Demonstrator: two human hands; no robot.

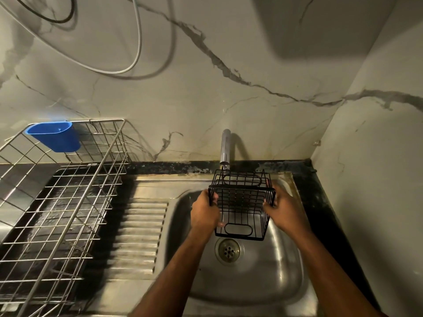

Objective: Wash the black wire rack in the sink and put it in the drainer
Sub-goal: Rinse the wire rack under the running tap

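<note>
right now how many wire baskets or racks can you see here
2. The black wire rack is held over the sink under the tap, left hand and right hand gripping its sides. The metal drainer sits on the counter left of the sink.

Black wire rack (241, 202): small open-top basket of thin grid wire with an oval handle loop at each end, tilted, held above the steel sink (274, 282) basin just under the tap. Drainer (57, 213): large silver wire basket, upright on the surface left of the sink.
</note>
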